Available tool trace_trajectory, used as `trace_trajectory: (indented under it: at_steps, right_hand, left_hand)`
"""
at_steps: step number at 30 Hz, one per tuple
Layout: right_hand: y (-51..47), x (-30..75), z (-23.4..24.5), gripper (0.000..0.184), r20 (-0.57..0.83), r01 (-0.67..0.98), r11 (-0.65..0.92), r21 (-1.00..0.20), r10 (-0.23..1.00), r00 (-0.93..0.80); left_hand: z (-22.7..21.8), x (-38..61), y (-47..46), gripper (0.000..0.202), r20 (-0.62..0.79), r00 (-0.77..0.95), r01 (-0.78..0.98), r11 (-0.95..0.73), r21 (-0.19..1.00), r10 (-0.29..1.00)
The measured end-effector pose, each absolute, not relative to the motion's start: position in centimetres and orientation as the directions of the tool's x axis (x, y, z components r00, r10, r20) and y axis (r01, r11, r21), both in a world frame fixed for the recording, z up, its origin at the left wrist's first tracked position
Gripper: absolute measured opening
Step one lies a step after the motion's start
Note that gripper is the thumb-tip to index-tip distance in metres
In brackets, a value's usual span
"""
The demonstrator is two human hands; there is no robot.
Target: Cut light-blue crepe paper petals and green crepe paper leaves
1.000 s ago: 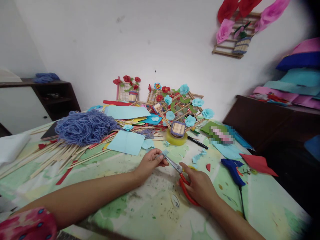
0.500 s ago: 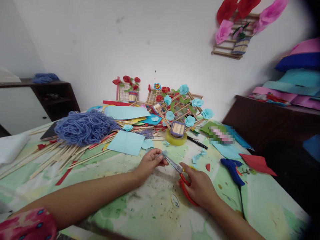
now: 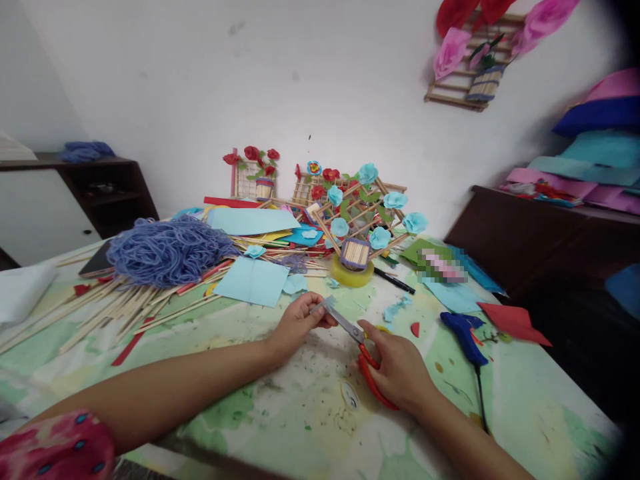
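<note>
My left hand [image 3: 299, 328] is closed in a pinch on a small blue-grey piece of paper [image 3: 329, 301] at the middle of the table. My right hand [image 3: 403, 370] grips scissors [image 3: 356, 333] by their red and yellow handles. The blades point up and left, with their tips at the paper beside my left fingertips. Behind my left hand lie a square light-blue paper sheet [image 3: 253, 283] and a smaller light-blue paper scrap [image 3: 295, 285].
A stick lattice with blue paper flowers [image 3: 369, 175] leans behind yellow tape [image 3: 353, 276]. Purple yarn [image 3: 170, 251] lies left over thin sticks [image 3: 107, 313]. A blue glue gun [image 3: 465, 339], red paper [image 3: 515, 323] and a black pen [image 3: 395, 281] are on the right.
The scissor blades have shifted slightly at the paper, and more of the paper shows above them. Both hands stay in nearly the same place.
</note>
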State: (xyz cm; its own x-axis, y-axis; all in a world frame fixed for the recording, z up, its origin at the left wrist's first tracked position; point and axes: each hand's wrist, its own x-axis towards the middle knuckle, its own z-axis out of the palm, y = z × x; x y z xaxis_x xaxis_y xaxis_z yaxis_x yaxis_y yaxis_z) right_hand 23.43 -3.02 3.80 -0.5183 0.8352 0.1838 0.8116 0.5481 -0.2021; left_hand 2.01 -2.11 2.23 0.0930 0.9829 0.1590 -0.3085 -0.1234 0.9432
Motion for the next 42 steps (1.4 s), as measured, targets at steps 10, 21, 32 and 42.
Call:
trace_trajectory:
  at_steps: [10, 21, 32, 42]
  right_hand:
    - [-2.47, 23.58, 3.39, 0.064, 0.171, 0.813, 0.553, -0.185, 0.832, -0.527]
    - [-2.65, 23.48, 3.53, 0.057, 0.154, 0.827, 0.533, -0.177, 0.845, -0.512]
    - [-2.50, 23.61, 3.08, 0.056, 0.180, 0.832, 0.534, -0.151, 0.842, -0.508]
    - [-2.55, 23.68, 3.20, 0.057, 0.173, 0.825, 0.536, -0.180, 0.843, -0.510]
  left_hand:
    - [2.01, 2.00, -1.94, 0.025, 0.141, 0.098, -0.322, -0.102, 0.941, 0.985]
    - [2.10, 2.02, -2.05, 0.022, 0.131, 0.103, -0.323, -0.091, 0.942, 0.986]
    - [2.04, 2.01, -2.05, 0.022, 0.133, 0.106, -0.319, -0.093, 0.943, 0.985]
    - [2.01, 1.93, -2.01, 0.019, 0.155, 0.130, -0.373, -0.097, 0.923, 0.979]
